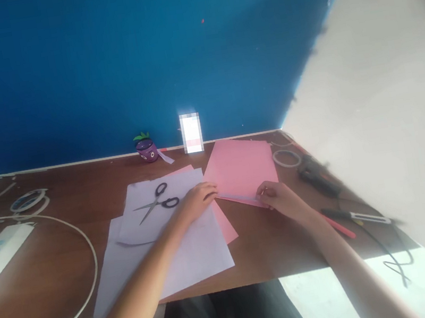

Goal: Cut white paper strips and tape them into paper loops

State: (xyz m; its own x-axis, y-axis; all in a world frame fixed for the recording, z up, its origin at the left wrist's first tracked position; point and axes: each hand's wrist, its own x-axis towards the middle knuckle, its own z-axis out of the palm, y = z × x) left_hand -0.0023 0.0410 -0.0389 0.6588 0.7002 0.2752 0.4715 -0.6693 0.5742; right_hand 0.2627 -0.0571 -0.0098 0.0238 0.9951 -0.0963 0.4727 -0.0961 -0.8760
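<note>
A pink sheet of paper [240, 168] lies on the desk, turned at a slant, with a narrow pale strip along its near edge. At that edge's left corner my left hand [201, 199] has its fingers closed on the paper. My right hand [279, 199] pinches the edge near the right corner; its thumb and fingertips are together. White sheets [196, 258] lie overlapped under my left forearm, and part of another pink sheet [226, 226] shows beneath them. Open scissors [157, 202] with black handles rest on the white paper, left of my left hand.
At the back stand a purple cup [147, 150] and a bright, blurred-out upright rectangle [191, 133]. On the right lie a tape roll [286, 158], a dark glue gun [317, 174], a cutter knife [361, 216] and a red stick [340, 226]. A power strip [6, 256] and cable [86, 243] occupy the left.
</note>
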